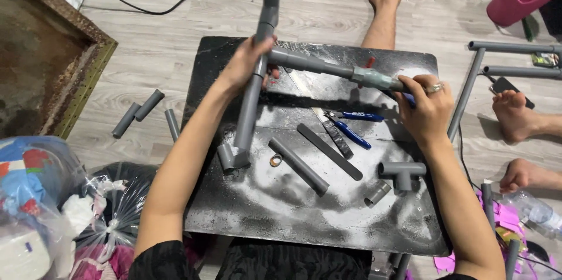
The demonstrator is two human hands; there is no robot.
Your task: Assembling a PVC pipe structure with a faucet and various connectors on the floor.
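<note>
Both forearms reach over the dusty black surface (234,221), left hand (246,66) closed around the grey pipe frame (249,110) and right hand (427,107) closed on its valve-end branch (328,68); uneven twisting could loosen a joint.

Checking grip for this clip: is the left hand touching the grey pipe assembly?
Touching. The head view shows the left hand wrapped around the grey pipe assembly at its junction, fingers closed over the pipe with no gap showing.
</note>
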